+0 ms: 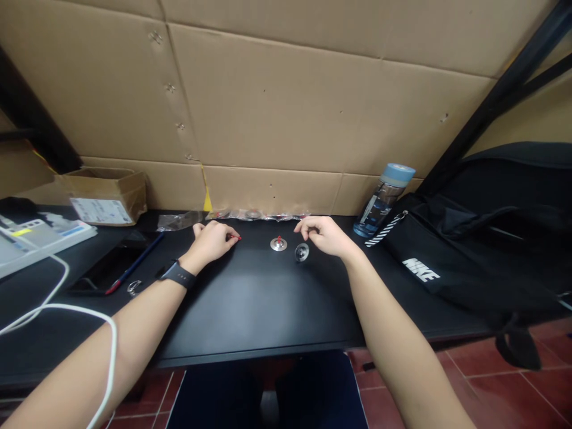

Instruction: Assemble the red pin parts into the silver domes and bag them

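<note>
My left hand point(214, 241), with a dark watch on its wrist, pinches a small red piece point(240, 238) whose shape is mostly covered by the fingertips. To its right, a round shiny metal disc point(278, 245) lies flat on the black table with a red piece point(279, 239) standing at its centre. A second metal disc point(302, 252) appears tilted, just below the fingers of my right hand point(322, 233); whether it touches the table cannot be made out. My right hand has its fingers curled together, and what they hold, if anything, is hidden.
Clear plastic packets point(259, 214) with red bits line the cardboard wall point(286, 107). At left are a small cardboard box point(105, 193), a dark tablet point(107, 259), a pen point(134, 265), a ring point(133, 288) and a white cable point(111, 345). A bottle point(379, 202) and black bag point(469, 238) stand right.
</note>
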Demonstrator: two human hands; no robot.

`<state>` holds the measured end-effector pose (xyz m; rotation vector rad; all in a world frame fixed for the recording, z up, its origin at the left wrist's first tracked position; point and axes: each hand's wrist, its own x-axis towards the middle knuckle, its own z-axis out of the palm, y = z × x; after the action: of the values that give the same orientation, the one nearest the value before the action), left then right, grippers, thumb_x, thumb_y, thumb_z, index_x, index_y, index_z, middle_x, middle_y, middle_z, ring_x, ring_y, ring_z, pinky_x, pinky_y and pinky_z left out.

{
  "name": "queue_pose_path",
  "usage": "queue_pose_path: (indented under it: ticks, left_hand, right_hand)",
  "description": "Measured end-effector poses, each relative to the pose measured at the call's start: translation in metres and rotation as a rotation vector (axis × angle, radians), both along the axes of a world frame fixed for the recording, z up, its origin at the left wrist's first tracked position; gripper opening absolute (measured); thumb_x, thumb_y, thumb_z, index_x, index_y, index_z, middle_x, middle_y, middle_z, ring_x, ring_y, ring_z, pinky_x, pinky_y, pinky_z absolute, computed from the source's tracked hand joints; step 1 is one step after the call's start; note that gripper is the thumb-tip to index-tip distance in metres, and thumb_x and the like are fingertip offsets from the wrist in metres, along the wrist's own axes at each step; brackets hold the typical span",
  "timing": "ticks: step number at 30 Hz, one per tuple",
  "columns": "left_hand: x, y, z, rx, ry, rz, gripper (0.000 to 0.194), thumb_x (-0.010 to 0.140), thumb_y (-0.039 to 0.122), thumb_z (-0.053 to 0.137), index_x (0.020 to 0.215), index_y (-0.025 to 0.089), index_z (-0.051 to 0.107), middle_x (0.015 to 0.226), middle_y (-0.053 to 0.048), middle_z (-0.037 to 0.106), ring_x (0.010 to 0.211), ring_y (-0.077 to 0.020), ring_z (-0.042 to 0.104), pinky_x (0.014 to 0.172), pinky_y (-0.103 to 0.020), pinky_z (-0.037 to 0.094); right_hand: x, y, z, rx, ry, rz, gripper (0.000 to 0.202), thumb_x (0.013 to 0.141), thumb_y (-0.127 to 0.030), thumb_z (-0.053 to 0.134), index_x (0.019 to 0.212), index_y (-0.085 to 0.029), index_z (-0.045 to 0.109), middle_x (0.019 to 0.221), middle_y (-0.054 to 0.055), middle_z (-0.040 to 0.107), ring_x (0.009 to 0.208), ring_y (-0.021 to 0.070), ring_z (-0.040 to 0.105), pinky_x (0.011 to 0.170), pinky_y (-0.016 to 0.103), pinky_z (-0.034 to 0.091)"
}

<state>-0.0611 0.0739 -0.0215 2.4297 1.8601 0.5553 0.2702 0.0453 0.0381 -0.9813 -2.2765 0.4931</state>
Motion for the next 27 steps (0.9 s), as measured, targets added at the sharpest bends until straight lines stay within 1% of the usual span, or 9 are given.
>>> queue_pose_path:
  ticks: [2, 4, 6, 8, 10, 15, 21, 25, 27]
  left_hand:
    - [0.0, 0.0, 0.0, -0.003, -0.006, 0.0, 0.02, 0.085, 0.036, 0.06, 0.087, 0.032, 0.079, 0.101, -0.005, 0.08, 0.108, -0.034, 0.063, 0.094, -0.05, 0.029]
    - [0.0, -0.001, 0.001, -0.005, -0.011, 0.001, 0.02, 0.085, 0.036, 0.06, 0.087, 0.031, 0.079, 0.1, -0.005, 0.08, 0.107, -0.0337, 0.063, 0.094, -0.05, 0.029]
    - [0.001, -0.002, 0.002, -0.003, -0.012, 0.001, 0.02, 0.086, 0.035, 0.06, 0.087, 0.031, 0.079, 0.099, -0.005, 0.08, 0.106, -0.0336, 0.063, 0.094, -0.05, 0.029]
    - [0.001, -0.002, 0.002, -0.003, -0.009, 0.001, 0.02, 0.086, 0.035, 0.06, 0.087, 0.032, 0.079, 0.1, -0.004, 0.08, 0.107, -0.0336, 0.064, 0.093, -0.05, 0.029]
    - [0.001, -0.001, 0.001, -0.009, -0.007, 0.002, 0.02, 0.086, 0.036, 0.06, 0.088, 0.032, 0.079, 0.101, -0.004, 0.08, 0.107, -0.0335, 0.064, 0.093, -0.05, 0.029]
    - [0.0, 0.001, -0.001, -0.002, -0.023, 0.0, 0.019, 0.085, 0.037, 0.061, 0.087, 0.032, 0.079, 0.098, -0.005, 0.08, 0.106, -0.033, 0.063, 0.095, -0.052, 0.028]
    - [0.002, -0.002, 0.002, -0.013, -0.079, -0.036, 0.019, 0.085, 0.04, 0.062, 0.086, 0.031, 0.078, 0.098, -0.004, 0.079, 0.103, -0.0317, 0.065, 0.095, -0.049, 0.029]
    - [0.011, -0.009, 0.005, -0.054, -0.148, -0.065, 0.022, 0.089, 0.045, 0.059, 0.091, 0.031, 0.077, 0.097, -0.002, 0.079, 0.094, -0.0275, 0.068, 0.093, -0.044, 0.033]
    - [0.02, -0.015, 0.007, -0.079, -0.206, -0.125, 0.023, 0.09, 0.046, 0.058, 0.095, 0.031, 0.076, 0.099, 0.0, 0.078, 0.09, -0.0247, 0.069, 0.09, -0.041, 0.036]
  right_hand:
    - [0.003, 0.001, -0.001, -0.016, -0.046, -0.036, 0.029, 0.075, 0.001, 0.047, 0.072, -0.018, 0.068, 0.099, 0.003, 0.074, 0.092, 0.0166, 0.068, 0.085, 0.028, 0.048]
    - [0.006, 0.001, -0.003, -0.094, -0.151, -0.039, 0.018, 0.081, -0.012, 0.061, 0.094, -0.019, 0.072, 0.104, 0.004, 0.072, 0.089, 0.0175, 0.066, 0.08, 0.028, 0.048]
    - [0.008, 0.001, -0.007, -0.175, -0.25, -0.019, 0.047, 0.075, -0.029, 0.078, 0.12, -0.023, 0.067, 0.118, 0.006, 0.068, 0.098, 0.0208, 0.064, 0.084, 0.03, 0.048]
    - [0.008, 0.003, -0.013, -0.206, -0.323, 0.012, 0.075, 0.064, -0.036, 0.088, 0.133, -0.027, 0.06, 0.128, 0.007, 0.063, 0.112, 0.0245, 0.06, 0.093, 0.033, 0.046]
    - [0.005, 0.005, -0.018, -0.203, -0.363, 0.037, 0.074, 0.063, -0.034, 0.09, 0.132, -0.027, 0.062, 0.124, 0.006, 0.064, 0.113, 0.0245, 0.058, 0.096, 0.033, 0.045]
    - [-0.005, 0.009, -0.027, -0.248, -0.351, 0.03, 0.05, 0.07, -0.024, 0.083, 0.119, -0.025, 0.071, 0.099, 0.001, 0.068, 0.08, 0.0145, 0.058, 0.072, 0.024, 0.044]
    - [-0.012, 0.006, -0.032, -0.3, -0.234, 0.037, 0.052, 0.061, -0.011, 0.079, 0.111, -0.019, 0.067, 0.093, 0.0, 0.071, 0.075, 0.0132, 0.061, 0.068, 0.022, 0.042]
    - [-0.017, 0.002, -0.03, -0.216, -0.208, 0.025, 0.052, 0.059, -0.009, 0.076, 0.11, -0.018, 0.067, 0.079, -0.003, 0.067, 0.069, 0.0119, 0.057, 0.066, 0.022, 0.039]
    - [-0.019, 0.001, -0.03, -0.184, -0.187, 0.018, 0.051, 0.06, -0.01, 0.076, 0.109, -0.018, 0.069, 0.076, -0.004, 0.063, 0.067, 0.011, 0.052, 0.064, 0.022, 0.038]
